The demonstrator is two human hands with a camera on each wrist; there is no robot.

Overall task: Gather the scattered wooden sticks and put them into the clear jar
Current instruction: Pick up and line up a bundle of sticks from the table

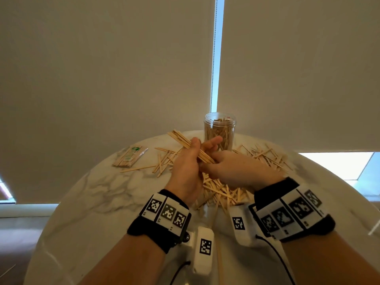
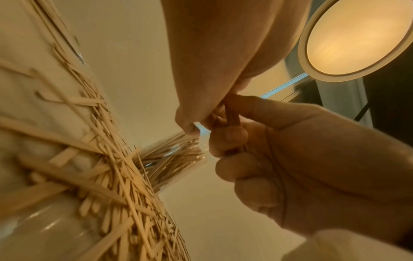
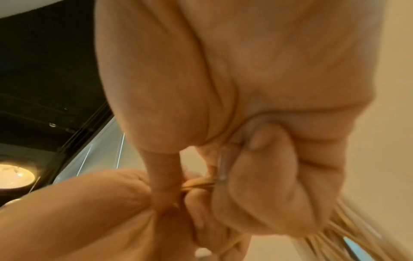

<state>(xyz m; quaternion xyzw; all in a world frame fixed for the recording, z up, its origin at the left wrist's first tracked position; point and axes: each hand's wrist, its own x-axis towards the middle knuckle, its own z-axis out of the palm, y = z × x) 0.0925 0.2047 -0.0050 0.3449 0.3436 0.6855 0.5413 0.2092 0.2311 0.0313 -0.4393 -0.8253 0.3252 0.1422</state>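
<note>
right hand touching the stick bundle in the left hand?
Touching. Head view shows the right hand fingers pinching the near end of the stick bundle, which the left hand grips mid-length.

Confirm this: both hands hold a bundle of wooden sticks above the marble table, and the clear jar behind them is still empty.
Not quite: the clear jar is not empty; the head view shows it already packed with sticks. The rest stands: the left hand and right hand both grip the bundle of wooden sticks above the marble table.

L hand (image 1: pixel 186 161) & R hand (image 1: pixel 230 167) curled, touching.
</note>
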